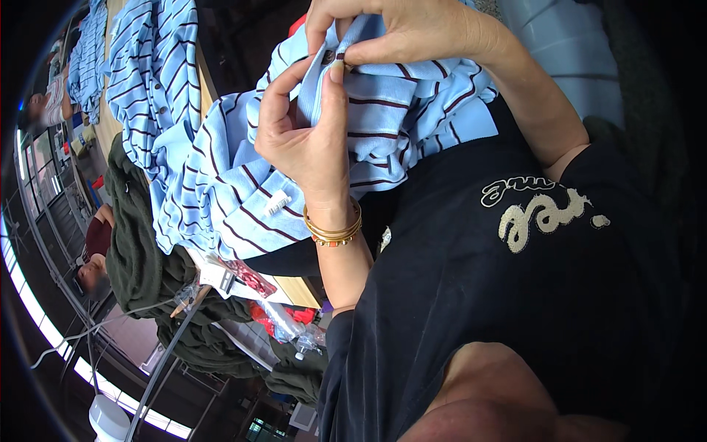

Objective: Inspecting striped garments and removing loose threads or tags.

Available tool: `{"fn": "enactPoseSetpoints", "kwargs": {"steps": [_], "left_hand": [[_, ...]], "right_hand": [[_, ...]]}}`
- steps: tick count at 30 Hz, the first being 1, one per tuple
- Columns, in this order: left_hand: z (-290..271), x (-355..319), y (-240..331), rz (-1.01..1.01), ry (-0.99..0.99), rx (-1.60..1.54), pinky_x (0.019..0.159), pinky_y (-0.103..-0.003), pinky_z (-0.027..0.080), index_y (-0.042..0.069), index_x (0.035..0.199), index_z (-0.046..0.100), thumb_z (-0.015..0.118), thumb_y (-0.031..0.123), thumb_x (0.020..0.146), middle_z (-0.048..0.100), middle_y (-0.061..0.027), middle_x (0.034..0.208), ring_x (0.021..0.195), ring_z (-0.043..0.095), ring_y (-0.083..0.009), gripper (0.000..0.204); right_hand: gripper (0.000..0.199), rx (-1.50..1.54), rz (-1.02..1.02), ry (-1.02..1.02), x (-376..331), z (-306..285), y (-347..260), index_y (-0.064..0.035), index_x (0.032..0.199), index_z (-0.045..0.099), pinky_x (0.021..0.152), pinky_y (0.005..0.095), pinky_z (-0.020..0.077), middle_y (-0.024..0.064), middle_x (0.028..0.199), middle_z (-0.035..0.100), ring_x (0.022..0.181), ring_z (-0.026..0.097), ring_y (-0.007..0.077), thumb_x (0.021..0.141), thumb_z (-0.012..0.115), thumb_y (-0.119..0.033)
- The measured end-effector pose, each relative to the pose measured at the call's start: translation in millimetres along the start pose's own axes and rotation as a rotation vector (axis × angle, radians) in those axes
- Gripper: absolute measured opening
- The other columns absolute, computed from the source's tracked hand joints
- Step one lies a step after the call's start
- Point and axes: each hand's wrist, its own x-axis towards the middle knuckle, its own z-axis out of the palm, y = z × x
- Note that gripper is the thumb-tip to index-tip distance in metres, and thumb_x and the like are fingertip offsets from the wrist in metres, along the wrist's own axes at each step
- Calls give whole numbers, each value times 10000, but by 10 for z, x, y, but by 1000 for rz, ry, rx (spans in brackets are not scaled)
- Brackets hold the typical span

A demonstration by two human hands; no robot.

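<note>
A light blue knit garment [375,114] with dark stripes lies bunched over my lap. My left hand [305,132], with gold bracelets at the wrist, pinches the garment's ribbed edge band between thumb and fingers. From the right, my right hand [401,33] grips the same band, its thumb close to my left thumb. A dark round button [328,57] shows on the band between the two hands. Part of the right hand's fingers is cut off by the top of the picture. A small white label [277,203] sits on the garment below my left hand.
More blue striped knitwear [158,81] hangs over the wooden table edge [206,77] at the left. Dark green knit cloth [136,228] is heaped beyond it. Clear plastic packaging [283,320] and red material lie near my left elbow. Other people [96,243] are at the far left.
</note>
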Motion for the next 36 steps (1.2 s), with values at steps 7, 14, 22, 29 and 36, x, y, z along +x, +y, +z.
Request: {"fn": "enactPoseSetpoints", "kwargs": {"steps": [7, 14, 22, 29, 36], "left_hand": [[-38, -11, -9, 10, -81, -9, 509, -161, 222, 21, 1046, 715, 850, 84, 789, 603, 92, 800, 575, 340, 25, 296], [-72, -12, -94, 39, -96, 27, 531, -160, 252, 14, 1047, 716, 837, 69, 800, 641, 56, 849, 617, 374, 17, 281], [-13, -37, -88, 20, -12, -25, 552, -156, 292, 9, 1019, 733, 820, 56, 829, 673, 37, 877, 645, 424, 8, 215], [-38, -52, -114, 84, -33, 9, 577, -163, 351, 11, 1017, 721, 810, 38, 824, 702, 3, 911, 678, 496, -9, 214], [-87, -55, -118, 172, -93, 35, 729, -218, 501, -5, 997, 707, 798, 0, 806, 729, -80, 962, 840, 667, -121, 212]], "right_hand": [[238, -164, 16, 27, -30, 3, -46, 20, 972, 685, 740, 311, 539, 126, 883, 706, 822, 689, 209, 739, 701, -27], [235, -115, 6, 28, -22, 33, 26, 21, 965, 685, 741, 310, 542, 122, 878, 701, 813, 688, 210, 734, 701, -19], [254, -169, -77, -3, 22, 59, -30, 21, 1001, 683, 752, 316, 547, 119, 989, 689, 858, 687, 218, 752, 728, -4], [243, -123, -54, -1, 0, 38, 10, 21, 977, 670, 749, 316, 545, 116, 948, 685, 840, 685, 219, 745, 737, -10], [212, 187, 70, -53, 20, 15, 73, 23, 902, 651, 703, 296, 536, 110, 880, 677, 790, 675, 183, 717, 745, -24]]}}
